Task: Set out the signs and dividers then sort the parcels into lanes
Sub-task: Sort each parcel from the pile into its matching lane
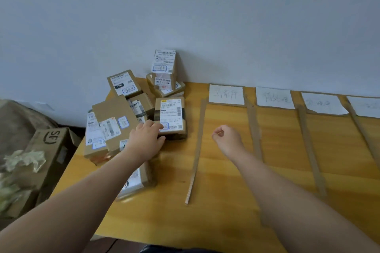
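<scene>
A heap of labelled cardboard parcels (123, 121) covers the left end of the yellow wooden table (226, 201). My left hand (147, 138) rests on the near edge of a flat parcel (171, 117) with a white label, fingers on top and thumb at its front. My right hand (227, 138) hovers above the table with its fingers curled shut and nothing in it. Several white paper signs, the first (226, 94) and second (274, 97) among them, lie along the wall. Cardboard strip dividers (197, 150) (254, 129) (310, 150) run between them toward me.
The wall stands right behind the signs and the parcel heap. A large brown carton (49, 150) marked SF sits on the floor to the left of the table, with crumpled pale wrapping (24, 159) on it. One tall parcel (164, 68) stands upright at the back.
</scene>
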### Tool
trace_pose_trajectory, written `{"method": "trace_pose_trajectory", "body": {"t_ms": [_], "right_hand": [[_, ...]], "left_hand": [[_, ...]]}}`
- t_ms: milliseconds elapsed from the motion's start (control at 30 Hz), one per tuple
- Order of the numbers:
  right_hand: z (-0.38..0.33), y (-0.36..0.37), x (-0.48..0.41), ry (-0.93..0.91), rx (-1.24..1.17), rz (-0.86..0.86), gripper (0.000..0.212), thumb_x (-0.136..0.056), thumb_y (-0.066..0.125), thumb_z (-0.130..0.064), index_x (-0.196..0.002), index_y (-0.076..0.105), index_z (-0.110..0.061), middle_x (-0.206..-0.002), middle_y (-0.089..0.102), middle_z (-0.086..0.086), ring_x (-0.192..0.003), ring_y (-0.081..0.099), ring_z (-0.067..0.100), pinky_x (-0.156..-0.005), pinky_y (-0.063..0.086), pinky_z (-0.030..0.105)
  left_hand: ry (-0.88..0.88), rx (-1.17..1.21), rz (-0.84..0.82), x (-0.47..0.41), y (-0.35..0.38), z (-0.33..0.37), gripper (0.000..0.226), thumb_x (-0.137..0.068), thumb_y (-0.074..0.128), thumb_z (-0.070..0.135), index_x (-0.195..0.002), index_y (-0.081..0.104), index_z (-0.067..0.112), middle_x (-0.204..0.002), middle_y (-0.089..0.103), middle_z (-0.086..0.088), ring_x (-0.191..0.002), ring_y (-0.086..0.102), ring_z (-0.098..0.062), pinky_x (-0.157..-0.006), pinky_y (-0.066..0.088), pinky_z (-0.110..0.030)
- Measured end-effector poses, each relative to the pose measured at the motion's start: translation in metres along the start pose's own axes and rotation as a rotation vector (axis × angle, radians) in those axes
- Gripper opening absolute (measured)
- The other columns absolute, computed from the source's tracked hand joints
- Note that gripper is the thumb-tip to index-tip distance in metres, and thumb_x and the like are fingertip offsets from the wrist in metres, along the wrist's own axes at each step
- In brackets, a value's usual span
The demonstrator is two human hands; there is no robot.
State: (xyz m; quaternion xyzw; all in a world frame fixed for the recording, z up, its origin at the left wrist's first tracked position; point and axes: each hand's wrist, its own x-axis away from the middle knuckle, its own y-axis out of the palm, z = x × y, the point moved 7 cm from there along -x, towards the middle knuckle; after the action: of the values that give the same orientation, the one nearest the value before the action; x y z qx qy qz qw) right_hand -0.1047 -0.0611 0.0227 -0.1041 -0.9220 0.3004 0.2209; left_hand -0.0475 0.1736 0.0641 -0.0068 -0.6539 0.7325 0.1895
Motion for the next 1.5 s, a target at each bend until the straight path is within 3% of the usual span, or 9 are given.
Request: {"method": "trace_pose_trajectory", "body": {"t_ms": [133,333,533,733,867,1033,1167,1300,1500], "right_hand": [[-0.028,0.044,-0.021,0.067,-0.121,-0.024,0.018,-0.096,0.053,-0.028,-0.107,0.06,-0.016,-0.109,0.06,0.0,-0.099,0.057,0.017,-0.071,0.044,0.024],[-0.039,0.087,-0.04,0.207,-0.166,-0.137,0.061,-0.092,0.054,-0.047,-0.141,0.041,-0.014,-0.142,0.043,0.004,-0.126,0.047,0.022,-0.1,0.041,0.033],[-0.042,0.114,-0.056,0.385,-0.404,-0.224,0.066,-0.09,0.055,-0.052,-0.139,0.039,-0.012,-0.137,0.053,0.004,-0.12,0.049,0.022,-0.103,0.04,0.041],[-0.031,0.122,-0.057,0.536,-0.677,-0.121,0.078,-0.083,0.068,-0.046,-0.139,0.028,-0.01,-0.121,0.057,0.005,-0.112,0.048,0.019,-0.105,0.033,0.043],[-0.024,0.117,-0.051,0.512,-0.743,-0.128,0.062,-0.081,0.071,-0.04,-0.126,0.037,-0.015,-0.108,0.059,0.002,-0.103,0.053,0.02,-0.101,0.036,0.044],[-0.027,0.104,-0.033,0.482,-0.966,-0.164,0.05,-0.082,0.071,-0.034,-0.124,0.049,-0.017,-0.119,0.063,0.01,-0.112,0.057,0.028,-0.099,0.045,0.054],[-0.028,0.087,-0.02,0.428,-1.015,-0.075,0.037,-0.085,0.07,-0.026,-0.116,0.052,-0.015,-0.113,0.067,0.011,-0.105,0.063,0.026,-0.091,0.05,0.047],[-0.033,0.074,-0.013,0.346,-1.101,-0.041,0.047,-0.085,0.069,-0.025,-0.126,0.05,-0.012,-0.115,0.069,0.013,-0.109,0.064,0.026,-0.097,0.049,0.042],[-0.066,0.048,-0.014,0.15,-1.021,-0.09,0.083,-0.064,0.078,-0.043,-0.136,0.047,-0.016,-0.116,0.071,0.008,-0.114,0.064,0.029,-0.1,0.046,0.045]], "left_hand": [[0.047,-0.096,-0.002,-0.033,-0.007,-0.026,0.042,-0.098,0.04,0.04,-0.137,0.046,0.025,-0.138,0.044,-0.001,-0.13,0.036,-0.025,-0.105,0.03,-0.04],[0.094,-0.165,-0.104,-0.064,0.002,-0.046,0.043,-0.099,0.035,0.038,-0.137,0.047,0.022,-0.15,0.033,0.003,-0.138,0.024,-0.022,-0.109,0.023,-0.043],[0.152,-0.213,-0.179,-0.081,0.019,-0.051,0.034,-0.097,0.038,0.027,-0.129,0.053,0.026,-0.143,0.04,0.001,-0.13,0.032,-0.025,-0.105,0.023,-0.045],[0.181,-0.216,-0.165,-0.088,0.019,-0.047,0.022,-0.095,0.041,0.018,-0.108,0.057,0.022,-0.125,0.052,0.002,-0.118,0.043,-0.022,-0.102,0.025,-0.043],[0.172,0.058,-0.078,-0.081,0.006,-0.043,0.028,-0.101,0.032,0.024,-0.11,0.059,0.018,-0.119,0.057,-0.003,-0.106,0.053,-0.023,-0.088,0.038,-0.036],[0.086,0.607,0.005,-0.059,-0.012,-0.034,0.026,-0.1,0.039,0.039,-0.103,0.055,0.018,-0.103,0.056,0.001,-0.087,0.055,-0.014,-0.065,0.041,-0.027],[0.023,0.964,-0.067,-0.047,-0.012,-0.029,0.019,-0.096,0.051,0.037,-0.104,0.056,0.02,-0.105,0.062,-0.001,-0.09,0.061,-0.011,-0.069,0.049,-0.022],[-0.011,1.182,-0.13,-0.037,-0.009,-0.026,0.017,-0.091,0.063,0.03,-0.105,0.056,0.023,-0.103,0.068,-0.002,-0.1,0.066,-0.02,-0.093,0.053,-0.038],[0.086,1.329,-0.13,-0.033,-0.037,-0.018,0.019,-0.089,0.062,0.012,-0.107,0.055,0.015,-0.1,0.066,-0.009,-0.086,0.066,-0.015,-0.082,0.053,-0.026]]}}
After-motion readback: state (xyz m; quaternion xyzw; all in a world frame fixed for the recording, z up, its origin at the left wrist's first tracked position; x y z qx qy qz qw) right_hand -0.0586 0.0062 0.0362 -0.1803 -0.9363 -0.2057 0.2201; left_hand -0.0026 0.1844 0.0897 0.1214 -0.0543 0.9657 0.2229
